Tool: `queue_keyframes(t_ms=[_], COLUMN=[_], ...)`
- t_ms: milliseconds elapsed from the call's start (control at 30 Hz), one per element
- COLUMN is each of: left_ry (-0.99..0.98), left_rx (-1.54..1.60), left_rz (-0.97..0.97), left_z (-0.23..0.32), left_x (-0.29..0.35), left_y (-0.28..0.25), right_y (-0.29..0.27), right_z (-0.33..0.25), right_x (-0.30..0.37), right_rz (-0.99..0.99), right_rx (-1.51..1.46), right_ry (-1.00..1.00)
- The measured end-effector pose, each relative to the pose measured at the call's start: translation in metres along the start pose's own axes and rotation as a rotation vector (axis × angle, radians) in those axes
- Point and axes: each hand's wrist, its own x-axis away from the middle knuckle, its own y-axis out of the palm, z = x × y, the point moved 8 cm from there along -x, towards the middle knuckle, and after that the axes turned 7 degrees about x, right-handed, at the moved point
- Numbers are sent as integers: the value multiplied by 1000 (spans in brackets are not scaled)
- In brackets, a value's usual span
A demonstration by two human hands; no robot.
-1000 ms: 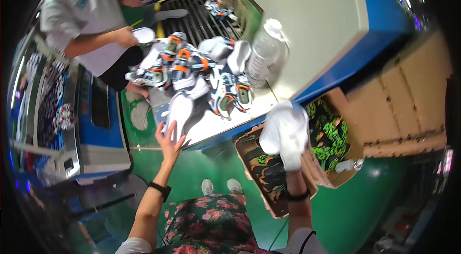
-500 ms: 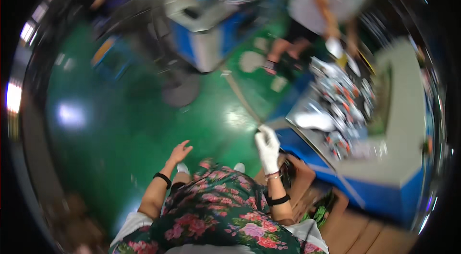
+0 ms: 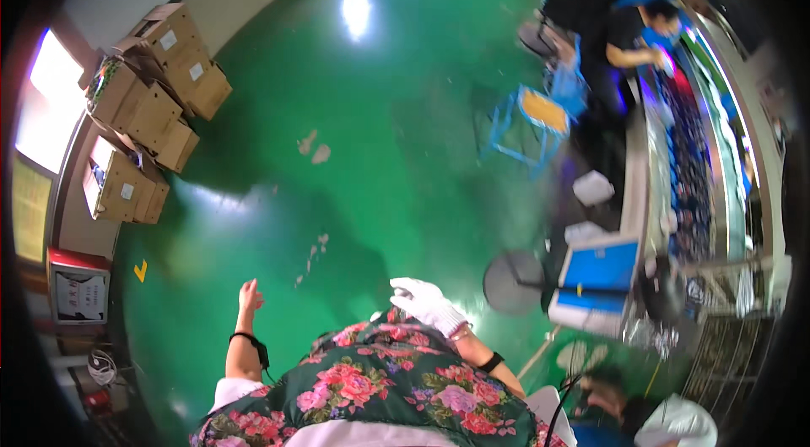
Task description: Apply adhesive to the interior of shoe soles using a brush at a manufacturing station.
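My left hand (image 3: 251, 296) is bare and hangs over the green floor (image 3: 363, 219), its fingers loosely apart with nothing in them. A black band circles that wrist. In front of my flowered apron (image 3: 371, 384) is my right hand (image 3: 422, 301), wearing a white knit glove. The gloved fingers reach leftward, slightly apart, and no object shows in them. Another dark band is on the right forearm.
Stacked cardboard boxes (image 3: 139, 118) line the left wall, above a red-topped box (image 3: 78, 291). A blue stool (image 3: 540, 122) stands right of centre, with a round dark base (image 3: 513, 281) nearer. A person (image 3: 637, 54) sits at a long worktable (image 3: 639, 181); another person (image 3: 675, 422) is at lower right.
My view has swung left, from the bench of packages to the boxes along the wall. The gloved right hand has come inward in front of the apron; the left hand stays low.
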Motion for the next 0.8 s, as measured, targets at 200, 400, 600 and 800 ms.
queue_keyframes(t_ms=[200, 400, 600, 800], left_ry=[103, -130, -55, 310], left_rx=[-305, -423, -449, -839], left_rz=[-234, -268, -331, -267], left_z=[52, 230, 590, 980], left_x=[-85, -222, -416, -653], left_y=[34, 238, 439, 633], right_y=[-147, -356, -576, -927], right_z=[0, -90, -236, -237], right_x=[-243, -596, -815, -1008], right_rz=[-115, -346, -767, -139], right_rx=[-509, -629, -276, -158], right_ry=[-47, -223, -724, -1099])
